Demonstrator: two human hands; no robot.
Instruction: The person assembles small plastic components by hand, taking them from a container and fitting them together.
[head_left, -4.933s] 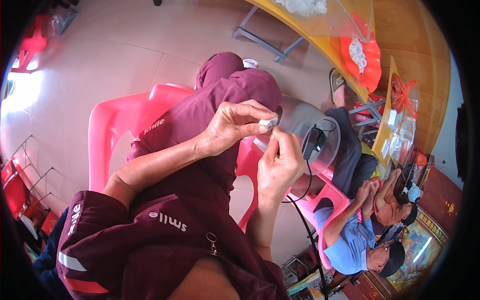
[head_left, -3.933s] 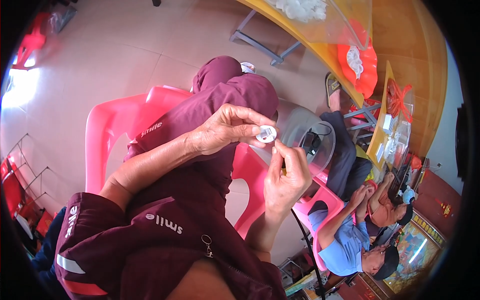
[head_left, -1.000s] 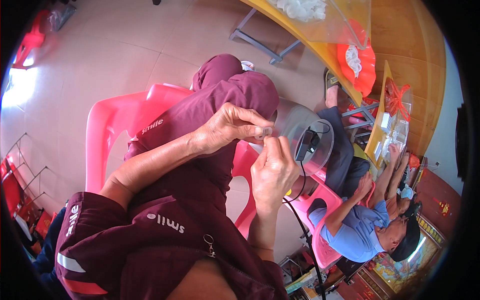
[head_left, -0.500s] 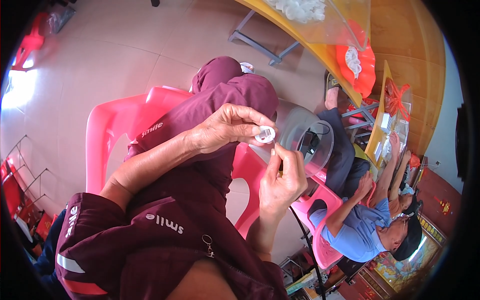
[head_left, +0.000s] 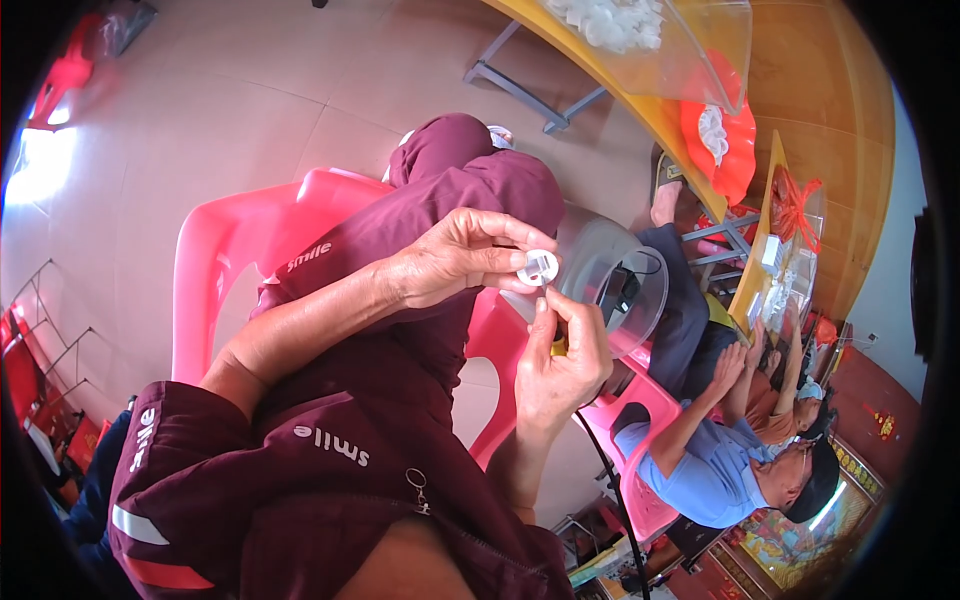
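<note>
Fingers (head_left: pixel 497 238) half-hiding white cap (head_left: pixel 537 267) — details unclear

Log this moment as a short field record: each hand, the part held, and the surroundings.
left hand: pinches a small white round part at its fingertips
right hand: raised just below the part, fingertips at its underside
clear plastic tub: behind the hands, on a pink chair
nearby: another person in a blue shirt seated at lower right
table: yellow, at upper right

Counting the things

One small white round plastic piece (head_left: pixel 537 267), two bare hands, two pink plastic chairs, and one clear plastic bowl (head_left: pixel 612 285) at three o'clock.
</note>
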